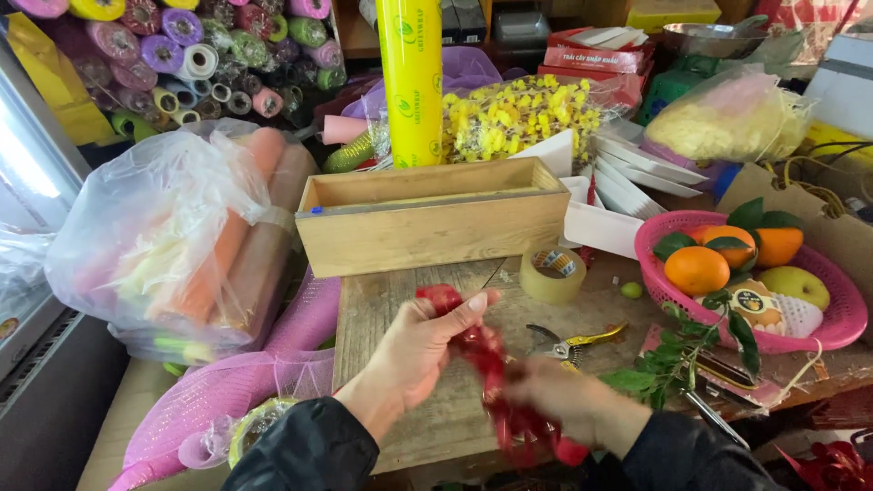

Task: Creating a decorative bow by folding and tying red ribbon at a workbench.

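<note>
A crinkled red ribbon (486, 359) runs between both hands above a wooden board (391, 318). My left hand (418, 350) pinches its upper end between thumb and fingers. Lower down, my right hand (568, 400), blurred by motion, grips the other end, where the ribbon bunches up. Both sleeves are black. Yellow-handled pruning shears (573, 344) lie on the board just right of my hands, and a roll of clear tape (553, 273) sits behind them.
An open wooden box (432, 214) stands behind the board. A pink basket (818, 332) with oranges and other fruit sits at right, leafy twigs beside it. A plastic bag of paper rolls (182, 236) and pink mesh (245, 382) lie left. White trays and yellow flowers fill the back.
</note>
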